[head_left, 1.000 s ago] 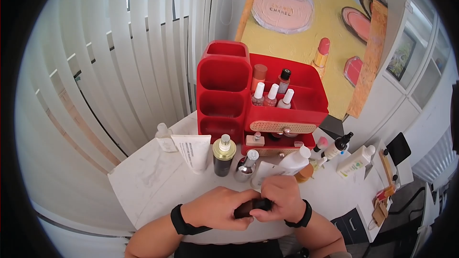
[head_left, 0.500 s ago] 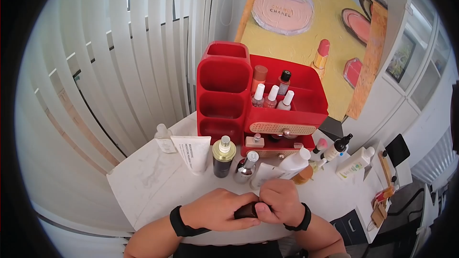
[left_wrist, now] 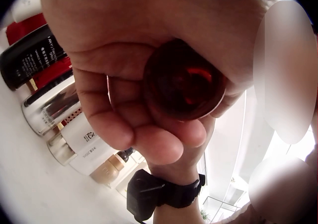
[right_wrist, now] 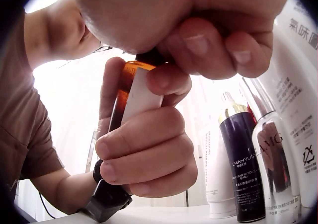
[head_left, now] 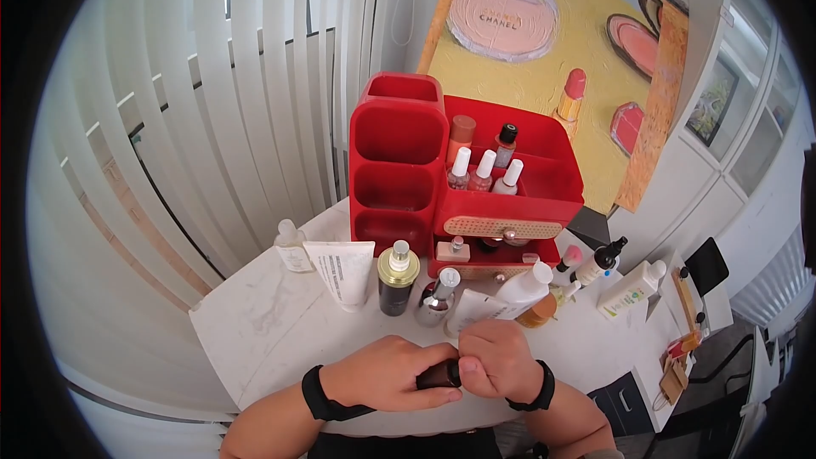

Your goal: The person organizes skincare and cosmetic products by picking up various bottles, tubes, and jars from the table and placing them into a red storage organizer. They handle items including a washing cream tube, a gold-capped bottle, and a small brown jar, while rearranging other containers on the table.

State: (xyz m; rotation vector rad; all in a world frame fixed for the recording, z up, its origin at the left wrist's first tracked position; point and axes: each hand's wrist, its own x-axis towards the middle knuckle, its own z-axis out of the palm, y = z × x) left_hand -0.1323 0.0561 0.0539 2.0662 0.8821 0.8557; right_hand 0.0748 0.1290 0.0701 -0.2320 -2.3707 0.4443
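One brown bottle [head_left: 437, 376] between palms: left hand [head_left: 378, 372] curled round its body, right hand's [head_left: 496, 359] fingers gripping dark cap [right_wrist: 150, 58]. White tube [head_left: 470, 312] just beyond right fingers; silver-capped bottle [head_left: 437, 299] beyond left fingertips, on table [head_left: 268, 314].

In the head view, pale vertical blinds [head_left: 187, 110] span eight to eleven o'clock, light showing between their slats [head_left: 252, 76]. A yellow cosmetics painting [head_left: 510, 85] stands at half past one, a white glass-fronted cabinet [head_left: 707, 183] near half past two, grey floor [head_left: 738, 330] at four. A white marble-patterned tabletop [head_left: 263, 323] spreads around six.
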